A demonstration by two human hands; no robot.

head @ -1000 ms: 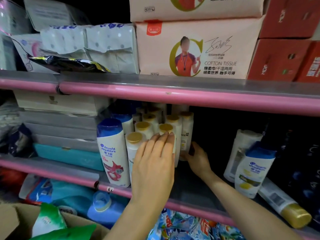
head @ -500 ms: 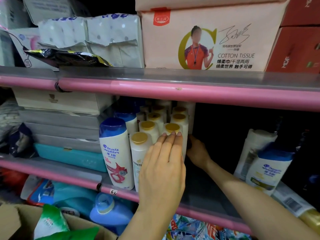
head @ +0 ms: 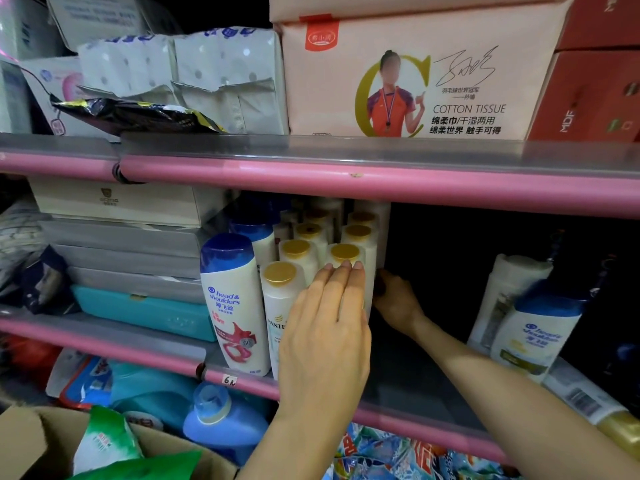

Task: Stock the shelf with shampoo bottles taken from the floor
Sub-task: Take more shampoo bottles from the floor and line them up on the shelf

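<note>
Several white Pantene shampoo bottles with gold caps [head: 280, 275] stand in tight rows on the middle shelf [head: 408, 386]. A blue-capped Head & Shoulders bottle [head: 235, 306] stands just left of them. My left hand [head: 325, 327] lies flat against the front bottles, fingers together, fingertips at a gold cap. My right hand [head: 398, 306] reaches deeper into the shelf and rests against the right side of the rows. Its fingers are curled and partly hidden.
More bottles [head: 533, 327] lean at the right, with one lying flat [head: 588, 403]. Stacked flat boxes [head: 145, 313] fill the shelf's left. The pink upper rail [head: 346, 178] hangs close above the caps. Below are a blue detergent bottle [head: 221, 420] and a cardboard box [head: 20, 441].
The view has moved closer. My right hand has pushed farther back along the right side of the bottle rows. My left hand stays flat on the front bottles.
</note>
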